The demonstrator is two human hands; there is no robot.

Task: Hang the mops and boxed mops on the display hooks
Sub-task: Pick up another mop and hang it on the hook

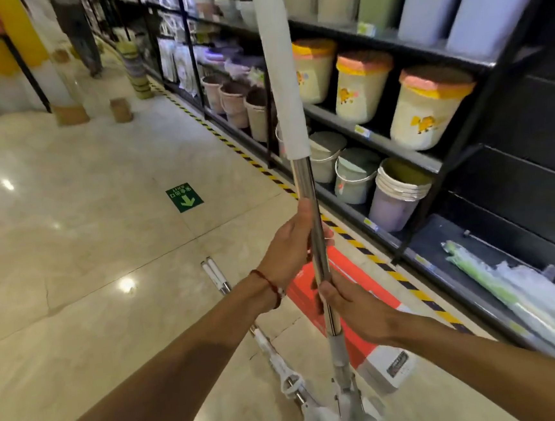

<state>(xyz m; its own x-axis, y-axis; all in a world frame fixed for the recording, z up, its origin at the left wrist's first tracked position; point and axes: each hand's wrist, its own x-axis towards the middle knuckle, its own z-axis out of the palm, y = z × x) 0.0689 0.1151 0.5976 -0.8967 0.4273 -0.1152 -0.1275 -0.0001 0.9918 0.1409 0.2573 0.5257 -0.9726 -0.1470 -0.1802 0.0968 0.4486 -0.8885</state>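
Note:
I hold a mop [303,181] upright in front of me: a shiny metal pole with a white foam sleeve on its upper part and a grey-white head at the bottom edge. My left hand [289,246] grips the metal pole from the left. Just below it, my right hand [355,307] wraps the same pole. The pole's top runs out of view. Two more mops [216,274] lie on the floor behind my left wrist. A red and white boxed mop [356,324] lies flat on the floor beneath my hands. No display hook is visible.
Black shelving [374,138] with buckets and lidded bins lines the right side. Its bottom shelf holds plastic-wrapped long items [529,299]. Yellow-black hazard tape [230,144] runs along the shelf base. A person stands far up the aisle [81,32]. Open tiled floor lies left.

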